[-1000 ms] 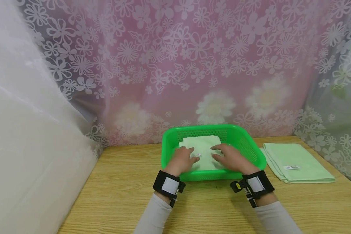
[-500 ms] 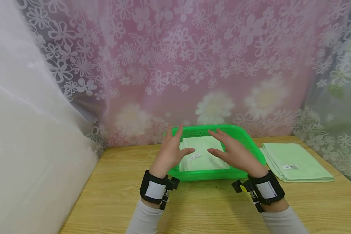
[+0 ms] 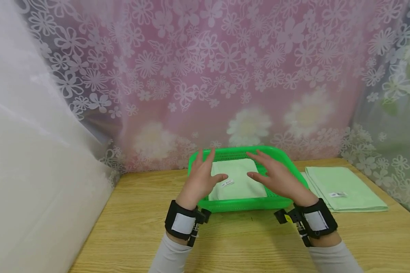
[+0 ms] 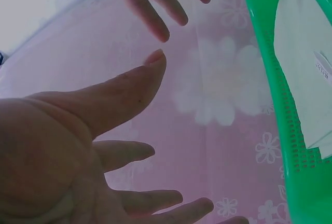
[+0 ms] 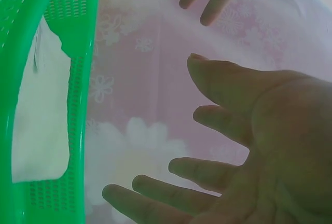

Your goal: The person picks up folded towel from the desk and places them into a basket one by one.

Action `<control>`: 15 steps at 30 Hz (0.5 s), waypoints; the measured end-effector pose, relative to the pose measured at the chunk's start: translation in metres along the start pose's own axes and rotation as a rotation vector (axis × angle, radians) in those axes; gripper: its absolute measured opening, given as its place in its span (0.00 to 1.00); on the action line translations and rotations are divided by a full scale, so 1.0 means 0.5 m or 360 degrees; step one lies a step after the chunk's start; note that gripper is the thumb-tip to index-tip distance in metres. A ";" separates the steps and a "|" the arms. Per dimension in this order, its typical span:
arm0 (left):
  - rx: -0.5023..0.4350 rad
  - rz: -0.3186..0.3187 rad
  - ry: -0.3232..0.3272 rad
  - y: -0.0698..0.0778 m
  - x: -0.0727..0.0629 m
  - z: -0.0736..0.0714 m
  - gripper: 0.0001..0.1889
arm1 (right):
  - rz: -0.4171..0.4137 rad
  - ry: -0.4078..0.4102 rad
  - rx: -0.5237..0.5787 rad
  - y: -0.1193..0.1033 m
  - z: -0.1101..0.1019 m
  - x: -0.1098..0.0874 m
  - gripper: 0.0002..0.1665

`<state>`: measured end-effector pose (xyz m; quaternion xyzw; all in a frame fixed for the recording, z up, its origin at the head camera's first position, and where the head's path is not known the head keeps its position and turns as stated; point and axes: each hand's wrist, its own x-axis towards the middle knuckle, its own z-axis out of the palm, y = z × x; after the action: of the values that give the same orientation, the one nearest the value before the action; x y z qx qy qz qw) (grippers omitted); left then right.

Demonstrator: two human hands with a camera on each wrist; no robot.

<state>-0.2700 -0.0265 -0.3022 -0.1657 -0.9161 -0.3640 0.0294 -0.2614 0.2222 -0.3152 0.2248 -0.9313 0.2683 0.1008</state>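
A folded pale green towel (image 3: 239,178) with a small white label lies inside the green plastic basket (image 3: 249,205). Over the basket's left side, my left hand (image 3: 199,182) hovers with straight, spread fingers and holds nothing. My right hand (image 3: 281,177) mirrors it over the right side, fingers spread, also holding nothing. Both wrist views show a gap between each hand and the towel; in the left wrist view the towel (image 4: 303,63) sits within the basket at the right edge. The two thumbs point toward each other without touching.
To the right of the basket, another folded pale green towel (image 3: 345,189) with a white label lies on the wooden table (image 3: 246,242). A pink floral curtain (image 3: 205,76) hangs behind, and a white sheet (image 3: 30,151) slopes along the left side.
Both hands have risen off the towel in the basket and drawn apart, their fingers straightening. In the last half second they have barely moved. The towel stays in the basket.
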 end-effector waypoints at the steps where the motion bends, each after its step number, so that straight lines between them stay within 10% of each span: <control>1: -0.0006 0.0001 0.0000 0.001 0.000 0.001 0.46 | 0.0003 -0.0004 0.0003 0.003 -0.003 -0.002 0.39; 15: -0.0040 0.0089 -0.0103 0.087 0.006 0.097 0.43 | 0.0160 0.0038 -0.0084 0.127 -0.100 -0.059 0.42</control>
<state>-0.2554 0.0366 -0.3087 -0.2033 -0.9069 -0.3690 0.0077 -0.2621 0.3080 -0.3113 0.1716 -0.9469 0.2511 0.1042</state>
